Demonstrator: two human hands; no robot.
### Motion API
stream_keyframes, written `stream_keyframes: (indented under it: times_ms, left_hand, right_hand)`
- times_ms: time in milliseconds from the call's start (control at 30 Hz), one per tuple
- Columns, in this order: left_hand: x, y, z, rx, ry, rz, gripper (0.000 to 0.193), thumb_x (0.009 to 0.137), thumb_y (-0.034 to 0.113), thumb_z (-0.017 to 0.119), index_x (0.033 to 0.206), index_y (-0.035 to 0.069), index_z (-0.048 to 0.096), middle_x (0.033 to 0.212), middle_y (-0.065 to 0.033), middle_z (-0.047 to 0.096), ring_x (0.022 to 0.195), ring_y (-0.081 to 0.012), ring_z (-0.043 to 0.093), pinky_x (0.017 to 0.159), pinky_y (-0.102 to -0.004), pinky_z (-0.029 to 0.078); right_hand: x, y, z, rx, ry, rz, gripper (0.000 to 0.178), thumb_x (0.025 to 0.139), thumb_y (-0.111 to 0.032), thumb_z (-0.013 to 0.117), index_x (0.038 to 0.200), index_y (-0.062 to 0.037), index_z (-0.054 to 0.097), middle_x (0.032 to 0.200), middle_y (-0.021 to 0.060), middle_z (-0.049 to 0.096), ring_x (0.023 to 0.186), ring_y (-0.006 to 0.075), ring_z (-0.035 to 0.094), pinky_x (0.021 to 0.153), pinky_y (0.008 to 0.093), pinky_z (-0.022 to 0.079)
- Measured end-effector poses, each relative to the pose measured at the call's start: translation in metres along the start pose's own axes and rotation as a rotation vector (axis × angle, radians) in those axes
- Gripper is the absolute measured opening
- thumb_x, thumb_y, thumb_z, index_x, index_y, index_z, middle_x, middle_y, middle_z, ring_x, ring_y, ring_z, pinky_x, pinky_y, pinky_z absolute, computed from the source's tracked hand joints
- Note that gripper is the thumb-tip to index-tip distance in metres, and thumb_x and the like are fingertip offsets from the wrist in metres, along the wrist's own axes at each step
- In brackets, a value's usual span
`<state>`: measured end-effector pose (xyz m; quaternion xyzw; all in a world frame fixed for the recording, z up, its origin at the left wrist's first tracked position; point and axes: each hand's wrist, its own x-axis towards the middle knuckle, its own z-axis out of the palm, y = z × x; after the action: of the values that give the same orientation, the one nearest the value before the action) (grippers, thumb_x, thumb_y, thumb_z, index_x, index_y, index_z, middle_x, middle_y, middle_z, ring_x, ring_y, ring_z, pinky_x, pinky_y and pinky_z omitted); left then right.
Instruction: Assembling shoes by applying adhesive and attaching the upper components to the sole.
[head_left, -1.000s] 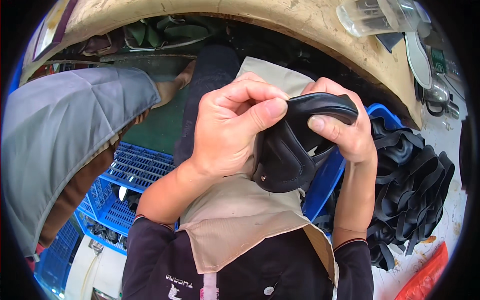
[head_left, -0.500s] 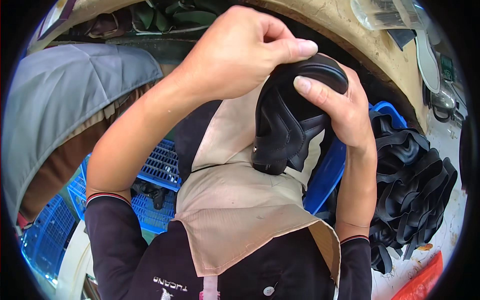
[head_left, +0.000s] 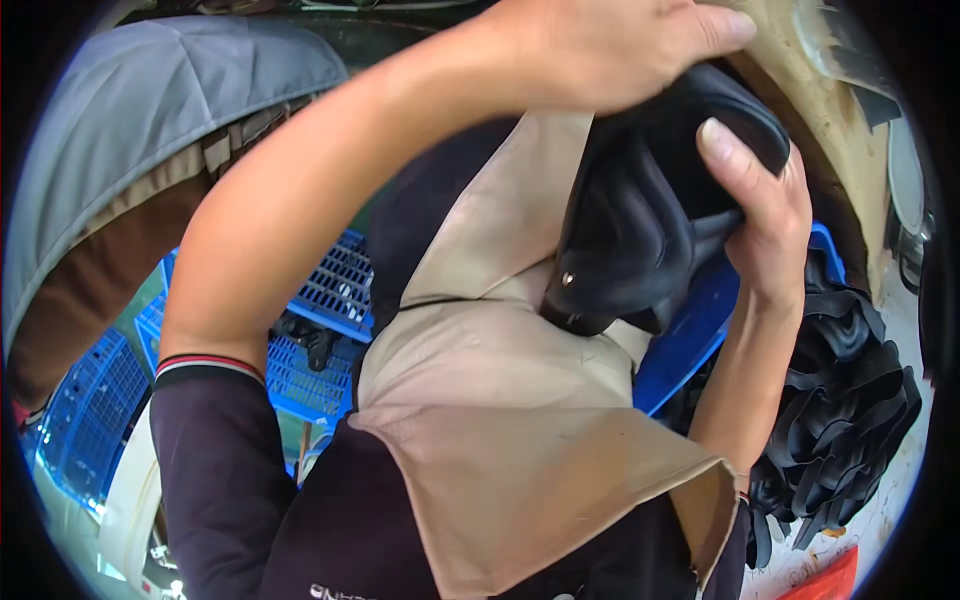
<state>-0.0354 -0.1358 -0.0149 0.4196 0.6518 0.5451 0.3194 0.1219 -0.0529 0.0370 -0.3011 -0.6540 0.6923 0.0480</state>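
1. Upper (head_left: 625,215): one, black, stitched, soft-looking; raised above my lap before the apron (head_left: 480,365), rim at the top, small bright stud (head_left: 567,280) near the lower end.
2. Right hand (head_left: 775,215): gripping the upper at its right rim; thumb on the near face, other fingers behind and mostly hidden.
3. Left hand (head_left: 610,55): across the upper's top, thumb pointing right, partly cut off by my view. Whether its fingers grasp anything, I cannot tell.
4. Step, in my judgement: left hand working about the top rim, right hand steadying.
5. Handling, advised: I should hold firmly close to the worked rim, thumb pressing lightly lest the material crease; left-hand movements small, so the rim is not dragged out of shape.
6. Position: the upper's top lies just below the left hand; its right rim sits between right thumb and fingers; its lower end extends beyond both hands. Contact with the apron: not discernible.
7. Alongside: blue tub (head_left: 690,345), black straps (head_left: 850,400).
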Motion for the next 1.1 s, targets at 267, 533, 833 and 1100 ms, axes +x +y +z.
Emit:
stream_keyframes:
  times_ms: [267, 533, 833, 1100]
  left_hand:
    - [0.009, -0.012, 0.025, -0.218, -0.122, -0.209, 0.033, 0.1, 0.026, 0.064, 0.092, -0.005, 0.073, 0.074, -0.0022, 0.067, 0.065, -0.0092, 0.055, 0.063, -0.0232, 0.048]
    - [0.003, -0.002, 0.022, -0.012, 0.025, -0.196, 0.034, 0.103, 0.026, 0.059, 0.104, -0.004, 0.074, 0.088, -0.0052, 0.073, 0.074, -0.0098, 0.061, 0.07, -0.0248, 0.051]
    - [-0.008, -0.02, 0.044, -0.43, -0.017, -0.209, 0.036, 0.105, 0.027, 0.055, 0.105, -0.004, 0.074, 0.091, -0.0053, 0.074, 0.077, -0.0104, 0.062, 0.073, -0.0248, 0.051]
    - [-0.017, -0.001, 0.013, -0.141, -0.005, -0.319, 0.041, 0.107, 0.031, 0.054, 0.105, -0.005, 0.075, 0.092, -0.005, 0.074, 0.08, -0.0105, 0.063, 0.074, -0.0232, 0.052]
  right_hand:
    - [0.008, 0.005, -0.032, -0.001, -0.04, 0.127, 0.023, 0.089, -0.014, 0.072, 0.104, 0.0033, 0.072, 0.088, 0.0056, 0.071, 0.074, 0.0112, 0.061, 0.072, 0.0236, 0.051]
    - [0.011, 0.0, -0.04, 0.022, 0.006, 0.102, 0.023, 0.089, -0.017, 0.072, 0.102, 0.0029, 0.072, 0.086, 0.0054, 0.07, 0.073, 0.0111, 0.06, 0.07, 0.0227, 0.049]
    - [0.007, 0.009, -0.043, 0.029, 0.019, 0.105, 0.026, 0.09, -0.02, 0.07, 0.102, 0.0033, 0.072, 0.087, 0.0062, 0.071, 0.073, 0.012, 0.061, 0.07, 0.0228, 0.049]
    - [0.012, 0.003, -0.027, 0.062, 0.081, 0.141, 0.027, 0.09, -0.02, 0.069, 0.104, 0.0037, 0.072, 0.09, 0.0081, 0.072, 0.076, 0.0139, 0.063, 0.074, 0.0249, 0.05]
